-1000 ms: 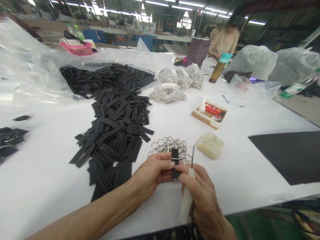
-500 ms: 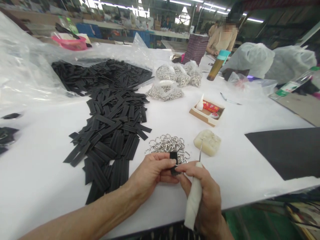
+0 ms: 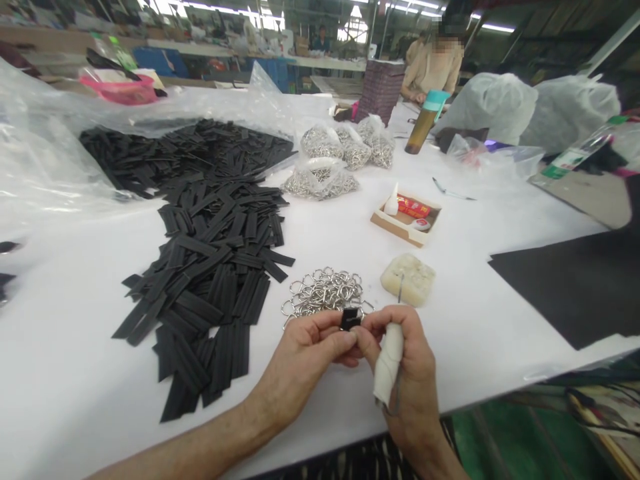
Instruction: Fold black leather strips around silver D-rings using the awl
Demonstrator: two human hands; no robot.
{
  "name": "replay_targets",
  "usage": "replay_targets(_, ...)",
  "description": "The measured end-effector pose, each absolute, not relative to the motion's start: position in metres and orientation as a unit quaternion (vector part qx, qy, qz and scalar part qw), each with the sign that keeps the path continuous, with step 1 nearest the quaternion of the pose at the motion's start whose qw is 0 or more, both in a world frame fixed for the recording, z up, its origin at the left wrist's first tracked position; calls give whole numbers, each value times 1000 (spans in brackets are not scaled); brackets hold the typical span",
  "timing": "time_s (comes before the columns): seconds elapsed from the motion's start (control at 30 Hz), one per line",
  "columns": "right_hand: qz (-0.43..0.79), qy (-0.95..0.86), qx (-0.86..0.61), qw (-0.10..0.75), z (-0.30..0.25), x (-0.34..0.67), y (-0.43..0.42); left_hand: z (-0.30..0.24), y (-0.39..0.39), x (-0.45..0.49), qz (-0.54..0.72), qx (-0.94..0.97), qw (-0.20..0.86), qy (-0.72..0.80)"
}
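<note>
My left hand (image 3: 307,353) and my right hand (image 3: 400,363) meet near the table's front edge and pinch a small folded black strip (image 3: 350,319) between their fingertips. My right hand also grips a white-wrapped tool (image 3: 389,357) whose thin metal tip points up. Just beyond my fingers lies a heap of silver metal rings (image 3: 324,293). A pale waxy block (image 3: 408,279) sits to the right of the rings. A big pile of black strips (image 3: 215,260) spreads to the left.
Bags of metal rings (image 3: 340,163) and a small cardboard tray (image 3: 405,215) stand farther back. A black sheet (image 3: 575,283) covers the right side. Clear plastic sheeting (image 3: 45,147) lies at the left. Another person (image 3: 433,67) works at the far end.
The black strip has become shorter between my fingers, folded down over a ring. Both hands stayed together while the view drifted right and down. The tool tilted toward the waxy block.
</note>
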State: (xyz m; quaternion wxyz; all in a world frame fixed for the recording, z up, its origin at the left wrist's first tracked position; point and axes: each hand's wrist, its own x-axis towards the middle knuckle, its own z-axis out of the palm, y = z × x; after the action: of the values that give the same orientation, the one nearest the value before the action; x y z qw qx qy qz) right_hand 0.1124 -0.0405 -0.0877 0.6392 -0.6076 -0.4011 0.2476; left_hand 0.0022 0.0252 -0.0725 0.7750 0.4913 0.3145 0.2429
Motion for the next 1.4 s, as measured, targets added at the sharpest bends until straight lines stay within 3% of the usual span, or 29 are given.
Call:
replay_targets(0.57,267,-354,-585,679,-82,109,-36,-74,26,1,231,502,764,333)
replay_targets(0.83,275,-381,-591,655,-85,110,-39,-73,23,2,234,514,751,342)
replay_targets(1.1,295,-387,-609,626,-82,114,-39,-56,32,0,246,645,604,399)
replay_targets(1.27,301,-381,-608,628,-73,114,-37,-57,32,2,188,571,707,373)
replay_targets(1.4,302,-373,-614,626,-71,113,-36,-63,29,5,218,542,732,350)
